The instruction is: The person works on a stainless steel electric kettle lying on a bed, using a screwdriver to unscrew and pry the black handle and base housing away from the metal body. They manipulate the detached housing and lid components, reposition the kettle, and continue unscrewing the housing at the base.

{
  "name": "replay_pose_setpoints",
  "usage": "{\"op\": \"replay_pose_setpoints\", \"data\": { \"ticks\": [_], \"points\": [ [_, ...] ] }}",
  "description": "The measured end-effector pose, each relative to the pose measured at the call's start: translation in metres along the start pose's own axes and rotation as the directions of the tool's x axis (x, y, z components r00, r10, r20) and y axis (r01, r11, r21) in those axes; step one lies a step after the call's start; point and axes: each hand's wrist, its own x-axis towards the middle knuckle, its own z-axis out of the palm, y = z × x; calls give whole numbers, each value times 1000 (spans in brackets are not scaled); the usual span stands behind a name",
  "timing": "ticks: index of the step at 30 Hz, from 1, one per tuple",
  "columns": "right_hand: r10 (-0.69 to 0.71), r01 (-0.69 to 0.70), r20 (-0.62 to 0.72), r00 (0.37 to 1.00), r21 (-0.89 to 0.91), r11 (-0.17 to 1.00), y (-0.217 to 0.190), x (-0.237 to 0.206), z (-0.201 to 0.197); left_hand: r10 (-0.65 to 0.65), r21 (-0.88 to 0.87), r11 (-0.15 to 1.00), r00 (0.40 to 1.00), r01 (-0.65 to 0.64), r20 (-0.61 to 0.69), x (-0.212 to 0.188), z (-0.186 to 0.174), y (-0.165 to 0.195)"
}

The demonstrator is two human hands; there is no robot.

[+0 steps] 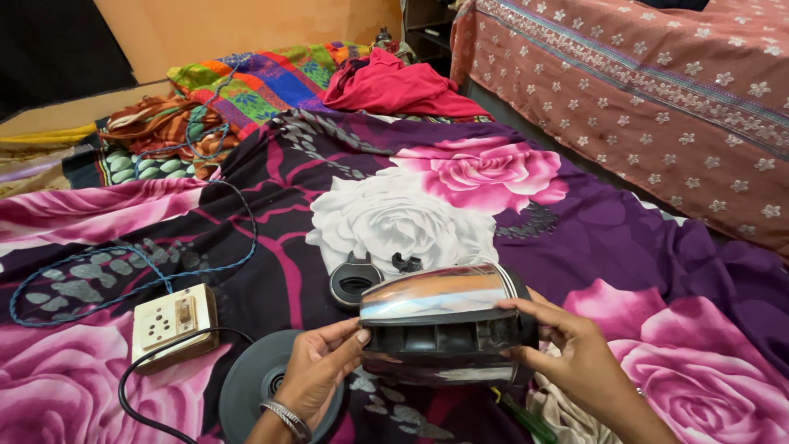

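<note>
Sideways at six o'clock, the steel kettle (444, 325) lies clasped between left hand (316, 374) and right hand (575, 358); its lid (355, 282) at eleven o'clock, grey base (251, 382) and switchboard (174, 322) at nine

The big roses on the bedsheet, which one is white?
The white rose in the middle of the sheet, just above the shiny kettle held in both hands. The other roses around it are pink.
</note>
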Motion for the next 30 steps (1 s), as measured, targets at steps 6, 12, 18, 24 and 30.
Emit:
{"op": "replay_pose_setpoints", "data": {
  "ticks": [6, 12, 18, 24, 30],
  "points": [
    [-46, 45, -12, 999, -86, 995, 5, 0, 2, -52, -10, 999, 999, 52, 4, 2, -4, -2],
    [-98, 96, -22, 995, -93, 991, 8, 0, 5, -36, -6, 999, 999, 36, 18, 6, -7, -8],
    [-45, 35, -56, 997, -170, 985, 7, -3, 6, -62, 9, 998, 998, 62, 9, 6, -6, -11],
    [-52, 42, -54, 997, -178, 983, 7, -3, 7, -59, 4, 998, 998, 59, 11, 8, -8, -15],
    [-54, 43, -60, 997, -172, 984, 4, -4, 8, -56, 6, 998, 998, 56, 23, 12, -12, -19]
  ]
}}
